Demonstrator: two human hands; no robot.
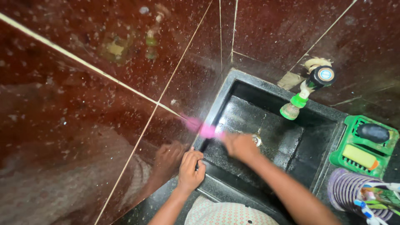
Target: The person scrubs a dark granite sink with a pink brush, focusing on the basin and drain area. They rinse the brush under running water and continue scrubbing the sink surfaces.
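My right hand (238, 146) is closed on a pink scrubbing brush (201, 128), which is blurred and pressed against the left inner wall of the black stone sink (233, 83). Its forearm crosses over the basin from the lower right. My left hand (190, 170) grips the sink's near left rim with the fingers curled over the edge. The glossy dark red wall tile (83, 104) at the left mirrors that hand. A metal drain (257, 139) shows just past my right hand.
A tap (310, 85) with a green nozzle juts from the wall over the sink's far right. A green soap tray (364, 150) holds a dark bar and a yellow bar. A purple ribbed cup (354, 193) holding toothbrushes stands at the lower right.
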